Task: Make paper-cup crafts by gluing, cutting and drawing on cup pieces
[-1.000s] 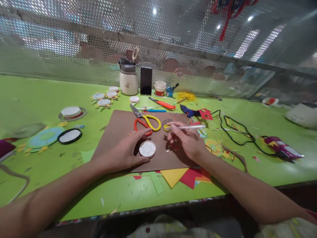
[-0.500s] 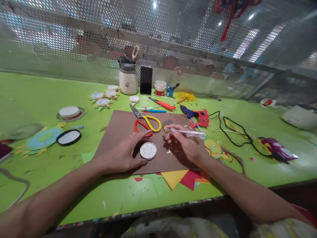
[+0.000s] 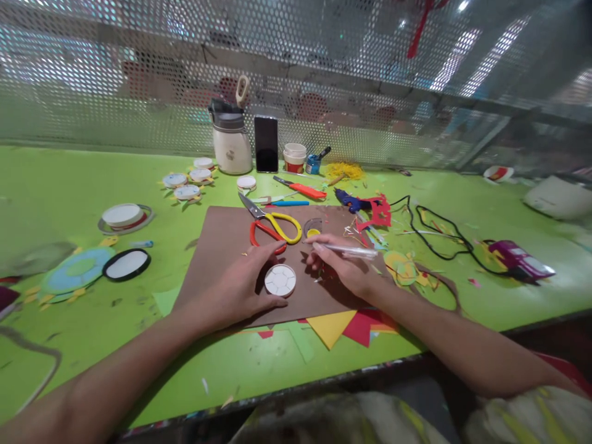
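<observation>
On the brown board point(image 3: 203, 246) lies a small white round disc point(image 3: 280, 280) marked with dark lines in a football-like pattern. My left hand point(image 3: 243, 277) curves round its left side, thumb at the lower edge and fingers at the upper left, gripping it. A clear-barrelled pen point(image 3: 351, 251) is pinched in my right hand point(image 3: 340, 265), its tip pointing left, above the board and apart from the disc. Scissors point(image 3: 272, 227) with one red and one yellow handle rest just beyond my left fingers. Behind my right fingers sits a clear protractor-like piece point(image 3: 313, 228) near something yellow.
At the back stand a white jug point(image 3: 232, 145), a phone point(image 3: 267, 145), a tub point(image 3: 295, 158) and a blue paint jar point(image 3: 313, 164). A cutter point(image 3: 303, 188) and glue gun point(image 3: 351, 202) with a black cord lie beyond the board. Paper turtles point(image 3: 78, 268) lie left; coloured paper point(image 3: 330, 330) sticks out in front.
The view has shifted slightly. My left hand still holds the disc, and my right hand keeps the pen in nearly the same place, turned a little.
</observation>
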A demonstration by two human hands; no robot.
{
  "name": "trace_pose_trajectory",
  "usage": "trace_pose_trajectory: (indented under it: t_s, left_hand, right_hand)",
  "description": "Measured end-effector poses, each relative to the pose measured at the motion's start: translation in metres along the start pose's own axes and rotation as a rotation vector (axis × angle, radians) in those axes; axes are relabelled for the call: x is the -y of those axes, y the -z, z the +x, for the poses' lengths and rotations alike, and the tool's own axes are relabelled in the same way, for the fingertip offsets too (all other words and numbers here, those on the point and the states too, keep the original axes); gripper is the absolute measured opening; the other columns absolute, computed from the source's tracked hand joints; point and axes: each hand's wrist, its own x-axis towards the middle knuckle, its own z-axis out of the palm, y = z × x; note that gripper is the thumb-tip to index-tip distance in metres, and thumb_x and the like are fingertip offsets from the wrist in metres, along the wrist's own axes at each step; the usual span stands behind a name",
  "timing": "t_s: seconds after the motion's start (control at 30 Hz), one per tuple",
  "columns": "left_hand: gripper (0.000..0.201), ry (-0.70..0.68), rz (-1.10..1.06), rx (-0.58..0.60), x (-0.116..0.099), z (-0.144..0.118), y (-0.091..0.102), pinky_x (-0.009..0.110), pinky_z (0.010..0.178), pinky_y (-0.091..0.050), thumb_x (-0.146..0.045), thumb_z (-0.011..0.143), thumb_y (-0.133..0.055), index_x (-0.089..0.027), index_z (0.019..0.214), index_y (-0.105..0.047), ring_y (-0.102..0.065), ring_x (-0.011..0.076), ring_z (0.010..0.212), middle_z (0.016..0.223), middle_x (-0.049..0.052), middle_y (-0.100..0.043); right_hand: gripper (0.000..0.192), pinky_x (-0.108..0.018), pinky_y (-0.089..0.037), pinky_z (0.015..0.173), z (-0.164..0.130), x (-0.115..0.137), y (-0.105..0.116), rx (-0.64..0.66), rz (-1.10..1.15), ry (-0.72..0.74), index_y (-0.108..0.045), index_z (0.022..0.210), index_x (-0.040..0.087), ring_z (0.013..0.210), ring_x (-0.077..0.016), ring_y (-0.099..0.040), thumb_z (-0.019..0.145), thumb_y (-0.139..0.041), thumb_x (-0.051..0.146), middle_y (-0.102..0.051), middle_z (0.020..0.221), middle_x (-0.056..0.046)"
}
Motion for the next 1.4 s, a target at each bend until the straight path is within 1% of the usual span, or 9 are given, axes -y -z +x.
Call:
trace_pose_trajectory:
  t_s: [0.3, 0.43, 0.7, 0.8, 0.87, 1.07, 1.13, 1.27, 1.4]
  left_hand:
    - [0.091, -0.028, 0.096, -0.014, 0.004, -0.001, 0.000, 0.050, 0.107, -0.044, -0.047, 0.074, -0.080, -0.015, 0.148, -0.038, -0.052, 0.0362, 0.130, 0.143, 0.019, -0.054]
    - [0.094, 0.000, 0.080, 0.006, 0.001, -0.002, 0.004, 0.049, 0.109, -0.043, -0.048, 0.072, -0.081, -0.015, 0.149, -0.037, -0.051, 0.0354, 0.131, 0.144, 0.018, -0.054]
    - [0.083, 0.060, 0.012, 0.030, -0.005, 0.000, 0.008, 0.048, 0.104, -0.046, -0.042, 0.072, -0.080, -0.015, 0.142, -0.045, -0.057, 0.0327, 0.123, 0.135, 0.016, -0.058]
    - [0.077, 0.076, -0.006, 0.039, -0.005, 0.000, 0.007, 0.047, 0.098, -0.049, -0.041, 0.072, -0.079, -0.017, 0.137, -0.047, -0.060, 0.0321, 0.116, 0.128, 0.014, -0.060]
    - [0.075, 0.078, -0.009, 0.043, -0.004, 0.000, 0.006, 0.047, 0.096, -0.049, -0.040, 0.072, -0.079, -0.019, 0.136, -0.047, -0.061, 0.0321, 0.114, 0.126, 0.013, -0.061]
    - [0.073, 0.054, -0.008, 0.036, -0.001, -0.001, 0.004, 0.047, 0.096, -0.050, -0.038, 0.076, -0.076, -0.023, 0.140, -0.043, -0.060, 0.0329, 0.118, 0.130, 0.012, -0.060]
    - [0.075, 0.037, -0.006, 0.042, 0.000, -0.002, 0.004, 0.048, 0.098, -0.049, -0.037, 0.078, -0.075, -0.024, 0.143, -0.040, -0.060, 0.0331, 0.121, 0.133, 0.013, -0.060]
    - [0.079, 0.015, -0.015, 0.046, 0.001, -0.003, 0.004, 0.048, 0.102, -0.048, -0.034, 0.079, -0.074, -0.025, 0.148, -0.036, -0.057, 0.0338, 0.127, 0.141, 0.014, -0.057]
    - [0.081, 0.007, -0.010, 0.048, 0.001, -0.003, 0.004, 0.049, 0.103, -0.047, -0.033, 0.079, -0.073, -0.024, 0.149, -0.035, -0.056, 0.0342, 0.129, 0.144, 0.015, -0.056]
  right_hand:
    - [0.026, -0.030, -0.057, 0.063, -0.001, 0.001, 0.002, -0.003, -0.068, 0.014, -0.069, 0.108, 0.023, 0.069, -0.0143, -0.067, 0.094, -0.062, 0.044, -0.071, 0.080, -0.002]
    - [0.025, -0.030, -0.057, 0.064, -0.002, 0.004, 0.001, -0.004, -0.104, 0.031, -0.069, 0.110, 0.023, 0.069, -0.0146, -0.068, 0.096, -0.061, 0.042, -0.072, 0.082, -0.002]
    - [0.026, -0.026, -0.055, 0.059, -0.004, 0.008, 0.000, 0.013, -0.111, 0.039, -0.068, 0.116, 0.022, 0.063, -0.0122, -0.065, 0.099, -0.057, 0.038, -0.069, 0.074, 0.000]
    - [0.024, -0.026, -0.056, 0.063, -0.006, 0.012, 0.000, 0.004, -0.119, 0.046, -0.068, 0.117, 0.023, 0.069, -0.0128, -0.068, 0.100, -0.056, 0.035, -0.070, 0.079, 0.000]
    - [0.023, -0.028, -0.058, 0.067, -0.006, 0.013, 0.001, -0.032, -0.114, 0.058, -0.068, 0.116, 0.022, 0.075, -0.0143, -0.069, 0.099, -0.058, 0.035, -0.071, 0.082, -0.002]
    - [0.024, -0.034, -0.058, 0.080, -0.004, 0.011, 0.006, -0.100, -0.153, 0.119, -0.068, 0.117, 0.022, 0.088, -0.0181, -0.070, 0.099, -0.059, 0.035, -0.073, 0.091, -0.004]
    - [0.025, -0.033, -0.059, 0.076, -0.005, 0.013, 0.005, -0.095, -0.154, 0.098, -0.067, 0.117, 0.022, 0.087, -0.0182, -0.071, 0.100, -0.057, 0.038, -0.073, 0.091, -0.004]
    - [0.028, -0.030, -0.059, 0.060, -0.007, 0.014, 0.002, -0.054, -0.078, 0.021, -0.064, 0.116, 0.023, 0.076, -0.0179, -0.072, 0.099, -0.056, 0.044, -0.072, 0.088, -0.003]
    - [0.029, -0.031, -0.061, 0.069, -0.007, 0.014, 0.000, -0.041, -0.066, 0.026, -0.062, 0.119, 0.022, 0.075, -0.0166, -0.074, 0.101, -0.054, 0.043, -0.075, 0.085, -0.003]
